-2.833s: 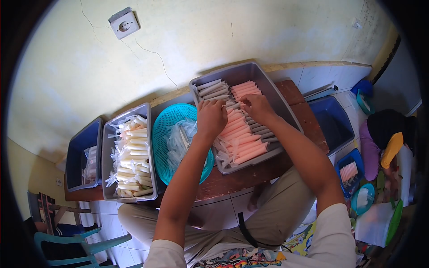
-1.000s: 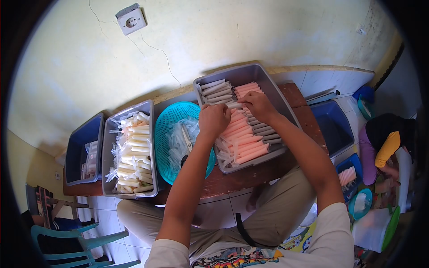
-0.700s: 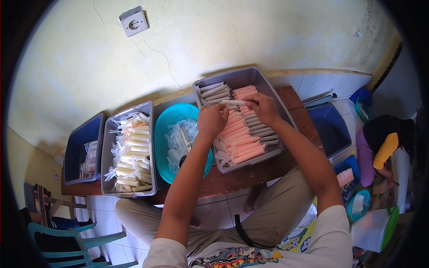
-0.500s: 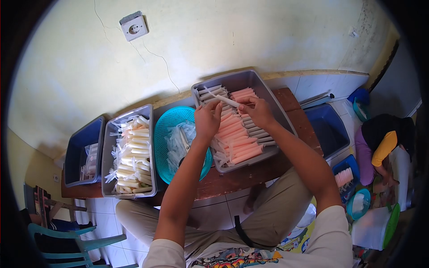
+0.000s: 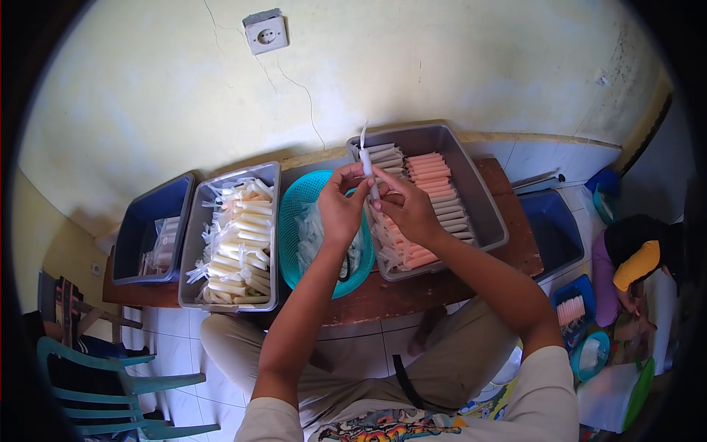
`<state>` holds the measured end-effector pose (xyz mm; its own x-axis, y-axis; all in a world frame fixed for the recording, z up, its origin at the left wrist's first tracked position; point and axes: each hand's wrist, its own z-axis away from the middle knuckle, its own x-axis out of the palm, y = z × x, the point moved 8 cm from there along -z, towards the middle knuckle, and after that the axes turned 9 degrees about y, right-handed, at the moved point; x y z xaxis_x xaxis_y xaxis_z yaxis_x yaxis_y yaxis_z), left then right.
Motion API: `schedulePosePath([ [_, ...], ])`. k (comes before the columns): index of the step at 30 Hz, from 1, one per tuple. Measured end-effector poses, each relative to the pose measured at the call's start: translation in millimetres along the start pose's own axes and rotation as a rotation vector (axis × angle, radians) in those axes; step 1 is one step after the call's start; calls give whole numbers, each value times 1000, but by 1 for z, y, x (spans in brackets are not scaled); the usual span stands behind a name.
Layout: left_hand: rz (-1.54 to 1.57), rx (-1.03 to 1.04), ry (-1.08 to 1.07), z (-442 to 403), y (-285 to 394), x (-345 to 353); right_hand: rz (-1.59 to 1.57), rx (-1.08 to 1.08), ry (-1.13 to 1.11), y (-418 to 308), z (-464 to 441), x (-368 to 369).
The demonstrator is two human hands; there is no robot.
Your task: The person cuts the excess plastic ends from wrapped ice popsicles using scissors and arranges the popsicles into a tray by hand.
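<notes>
Upright between my two hands is a pale lilac ice pop (image 5: 367, 160) in a slim plastic tube, its loose plastic end pointing up. My left hand (image 5: 342, 202) pinches it from the left, and my right hand (image 5: 409, 212) grips its lower part from the right. Behind them stands a grey tub (image 5: 482, 199) packed with rows of pink ice pops (image 5: 429, 171) and greyish ones (image 5: 451, 211). A turquoise basket (image 5: 293, 197) of clear plastic pieces (image 5: 309, 228) sits under my left forearm; a dark handle shows there beside my arm.
Left of the basket, a grey tub (image 5: 274, 221) holds cream-coloured ice pops (image 5: 247, 236), beside a dark blue tub (image 5: 140, 228). All stand on a wooden bench (image 5: 526, 236) against the wall. Another person (image 5: 637, 254) crouches at right near blue containers. A green plastic chair (image 5: 96, 383) is lower left.
The ice pop has turned from slanting to nearly upright, and my hands have come closer together on it. The view has shifted, so the tubs appear further right and slightly lower.
</notes>
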<state>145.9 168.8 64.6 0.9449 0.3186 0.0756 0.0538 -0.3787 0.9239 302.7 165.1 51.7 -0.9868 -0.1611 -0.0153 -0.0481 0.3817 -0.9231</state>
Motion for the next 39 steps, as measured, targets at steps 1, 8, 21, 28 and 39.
schedulePosePath([
  [1, 43, -20, -3, -1, -4, -8, 12, -9, -9, -1, 2, 6],
  [8, -37, -39, -60, 10, 6, -66, 141, -104, -79, -20, 19, 54],
  [21, -53, -186, -18, 39, -17, -136, 310, 7, -283, -9, 35, 118],
  [28, -130, -211, 24, 42, -14, -146, 356, 111, -300, -6, 40, 127],
  [39, -170, -172, 25, 44, -19, -149, 794, -25, -319, 50, 54, 140],
])
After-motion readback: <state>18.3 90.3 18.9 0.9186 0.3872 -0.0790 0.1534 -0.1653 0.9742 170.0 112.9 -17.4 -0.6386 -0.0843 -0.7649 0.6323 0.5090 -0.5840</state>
